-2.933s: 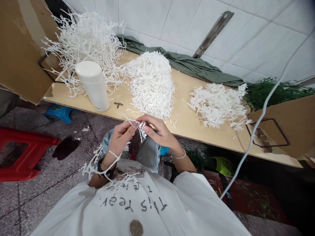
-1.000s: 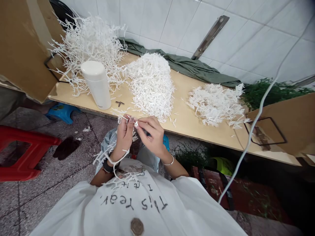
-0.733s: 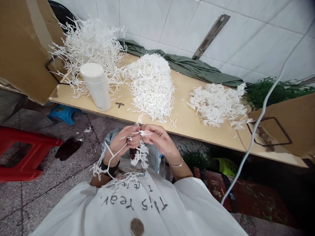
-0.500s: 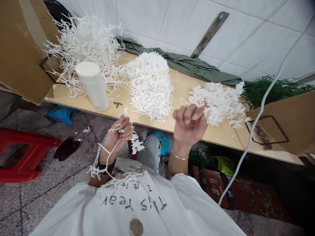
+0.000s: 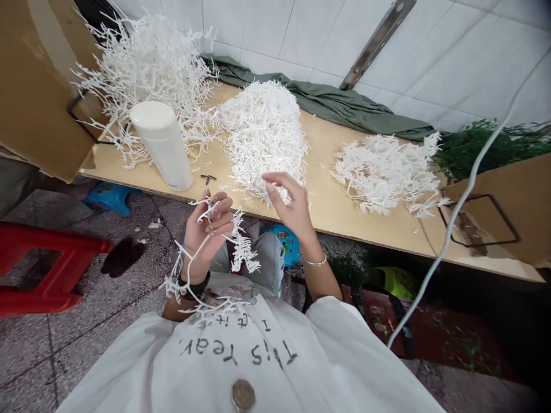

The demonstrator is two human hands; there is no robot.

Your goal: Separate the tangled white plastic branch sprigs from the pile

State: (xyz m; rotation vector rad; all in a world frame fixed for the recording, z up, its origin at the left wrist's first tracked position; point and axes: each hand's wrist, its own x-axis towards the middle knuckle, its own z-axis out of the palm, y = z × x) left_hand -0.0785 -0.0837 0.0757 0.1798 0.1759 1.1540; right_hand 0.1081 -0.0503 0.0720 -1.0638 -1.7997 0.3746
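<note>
My left hand (image 5: 210,226) is closed around a white branching plastic sprig (image 5: 189,278), which trails down over the wrist to the shirt front. From the same hand a bunch of short white sprigs (image 5: 244,246) hangs on its right side. My right hand (image 5: 290,201) is raised with thumb and fingers apart, and nothing shows between them. It appears in front of the lower edge of a heap of small white pieces (image 5: 267,137) on the table. Farther right lies a looser pile of white sprigs (image 5: 387,175).
A white bottle (image 5: 161,146) stands on the table (image 5: 325,149) before a tall heap of white branches (image 5: 150,69). Small dark pieces (image 5: 208,178) lie beside it. Cardboard (image 5: 38,86) flanks the left end. A pale cable (image 5: 456,206) crosses at right. A red stool (image 5: 43,267) stands left.
My right hand has moved left, from the right-hand pile towards the middle heap, and the white piece at its fingers is gone from it. My left hand keeps its hold, slightly shifted.
</note>
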